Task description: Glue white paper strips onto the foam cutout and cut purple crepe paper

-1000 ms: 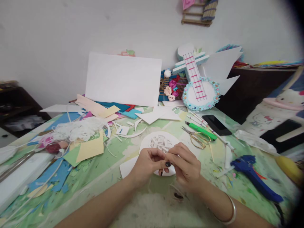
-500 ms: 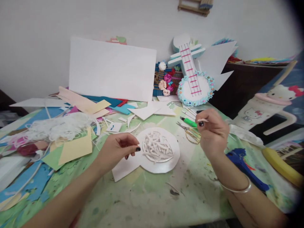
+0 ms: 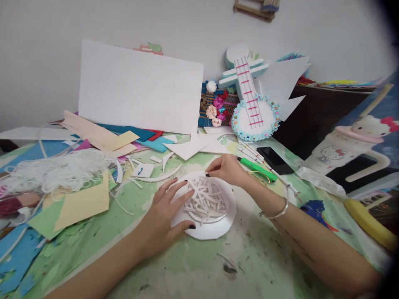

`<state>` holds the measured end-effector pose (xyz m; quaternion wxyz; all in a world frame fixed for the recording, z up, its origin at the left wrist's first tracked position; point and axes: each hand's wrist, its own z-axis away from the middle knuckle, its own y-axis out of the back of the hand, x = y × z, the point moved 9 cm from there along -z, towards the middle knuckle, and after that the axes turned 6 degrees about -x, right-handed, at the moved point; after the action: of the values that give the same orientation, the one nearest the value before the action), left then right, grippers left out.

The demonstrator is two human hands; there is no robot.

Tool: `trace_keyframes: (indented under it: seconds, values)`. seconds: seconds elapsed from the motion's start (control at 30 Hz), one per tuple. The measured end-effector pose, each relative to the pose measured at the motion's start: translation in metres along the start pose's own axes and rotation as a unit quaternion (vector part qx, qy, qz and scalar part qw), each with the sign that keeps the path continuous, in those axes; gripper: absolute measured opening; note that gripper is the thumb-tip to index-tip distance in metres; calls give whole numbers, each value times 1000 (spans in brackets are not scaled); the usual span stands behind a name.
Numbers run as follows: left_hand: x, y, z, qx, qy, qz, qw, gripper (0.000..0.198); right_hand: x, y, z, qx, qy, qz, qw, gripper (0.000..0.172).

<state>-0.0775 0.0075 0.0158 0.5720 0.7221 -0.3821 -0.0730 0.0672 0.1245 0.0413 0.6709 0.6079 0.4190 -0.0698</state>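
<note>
A round white foam board (image 3: pixel 229 224) lies flat on the table, its left part covered by my left hand. On it sits a raised white ring holding a heap of short white strips (image 3: pixel 207 201). My left hand (image 3: pixel 165 207) rests with fingers spread over the left side of the board and the edge of the heap. At the far edge of the ring, my right hand (image 3: pixel 224 170) pinches with thumb and forefinger; the small white strip in its fingertips is mostly hidden.
Behind the right hand lie a green cutter (image 3: pixel 257 168), partly hidden scissors (image 3: pixel 260 177) and a phone (image 3: pixel 274 160). A blue glue gun (image 3: pixel 314 211) is at the right. Paper scraps (image 3: pixel 84 203) and tangled white cord (image 3: pixel 62 170) cover the left. A decorated model lute (image 3: pixel 252 108) stands behind.
My right hand has come from the right to the ring's far edge with its small strip. My left hand has opened from a pinch and spread onto the board. The view has shifted slightly.
</note>
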Motion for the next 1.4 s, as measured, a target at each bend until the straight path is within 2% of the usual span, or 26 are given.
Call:
trace_keyframes:
  seconds: [0.13,0.33,0.43,0.63,0.8,1.07,1.23,1.4]
  values:
    - [-2,-11,0,-25,11,-18,999,58,7,-13,-17,-49,-7,61,997,17]
    - [-7,-20,1,-62,20,-11,998,60,4,-26,-22,-105,18,116,988,19]
    - [-7,-22,1,-79,24,-16,996,59,4,-30,-25,-125,24,116,985,21]
    - [-5,-23,0,-89,30,-25,995,59,13,-34,-32,-159,-8,92,983,21]
    - [-4,-21,0,-78,27,-17,996,57,11,-36,-32,-190,24,79,978,30]
    - [-5,-17,0,-67,21,12,997,54,4,-22,-23,-179,63,90,978,38]
    - [-8,-13,-1,-35,29,35,998,49,7,-6,-18,-162,56,61,983,32]
    - [-7,-14,-1,-40,25,29,998,49,3,-9,-15,-160,60,54,984,26]
